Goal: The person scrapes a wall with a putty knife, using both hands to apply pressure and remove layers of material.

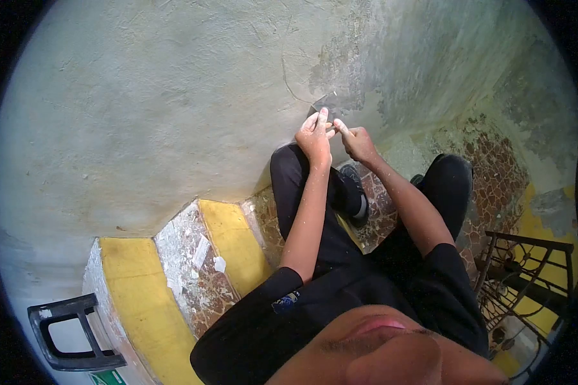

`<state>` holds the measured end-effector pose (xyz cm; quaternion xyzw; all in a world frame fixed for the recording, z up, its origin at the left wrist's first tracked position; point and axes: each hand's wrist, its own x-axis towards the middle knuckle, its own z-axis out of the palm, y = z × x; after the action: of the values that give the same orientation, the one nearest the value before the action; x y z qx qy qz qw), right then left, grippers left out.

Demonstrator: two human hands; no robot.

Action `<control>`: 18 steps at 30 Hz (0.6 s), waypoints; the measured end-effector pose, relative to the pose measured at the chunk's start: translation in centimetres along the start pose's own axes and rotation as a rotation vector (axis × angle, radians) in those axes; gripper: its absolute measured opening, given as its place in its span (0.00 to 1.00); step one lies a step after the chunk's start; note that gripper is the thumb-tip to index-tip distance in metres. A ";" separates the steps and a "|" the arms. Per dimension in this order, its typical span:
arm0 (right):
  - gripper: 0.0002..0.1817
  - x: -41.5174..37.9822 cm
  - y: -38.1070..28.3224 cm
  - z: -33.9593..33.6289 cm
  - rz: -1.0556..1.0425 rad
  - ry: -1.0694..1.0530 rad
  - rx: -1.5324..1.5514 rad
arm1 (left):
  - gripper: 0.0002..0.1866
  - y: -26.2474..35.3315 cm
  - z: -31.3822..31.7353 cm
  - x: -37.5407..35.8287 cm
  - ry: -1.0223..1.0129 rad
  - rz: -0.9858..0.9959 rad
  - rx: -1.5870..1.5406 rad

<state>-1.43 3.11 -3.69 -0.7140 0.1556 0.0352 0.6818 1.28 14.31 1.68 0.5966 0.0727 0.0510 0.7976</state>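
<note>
A flat scraper (328,103) with a thin grey blade is up against the pale plaster wall (173,96). My left hand (315,138) is closed at the scraper's near edge, its thumb pointing up along the blade. Close beside it, my right hand (358,141) has its fingers curled in and its thumb at the scraper's lower end. Whitish dust coats the fingers of both hands. Most of the scraper's handle is hidden by my fingers. Around the blade, the wall shows a darker, rough patch and a thin curved crack.
Steps with yellow edges (135,289) run down at the left, with white flakes (201,251) on a tread. A black plastic frame (77,333) stands at lower left. A dark metal railing (526,276) is at right. My bent knees flank the brown patterned floor (494,154).
</note>
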 end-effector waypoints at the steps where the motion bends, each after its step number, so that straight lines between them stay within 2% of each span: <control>1: 0.41 0.1 0.2 0.0 0.018 -0.011 0.020 | 0.20 -0.1 0.0 0.0 -0.008 0.017 -0.002; 5: 0.41 0.4 0.8 -0.1 -0.003 -0.035 0.057 | 0.21 -0.3 -0.1 0.2 -0.030 -0.006 -0.030; 7: 0.40 0.3 0.9 0.0 -0.083 0.021 0.015 | 0.20 -0.5 -0.1 0.2 -0.028 -0.009 -0.033; 18: 0.42 -0.4 -0.3 1.2 -0.023 0.107 -0.104 | 0.16 -0.8 -0.3 0.7 -0.007 0.043 -0.043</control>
<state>-1.55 4.33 -3.39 -0.7510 0.1816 -0.0026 0.6349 1.87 14.47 0.74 0.5809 0.0560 0.0678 0.8092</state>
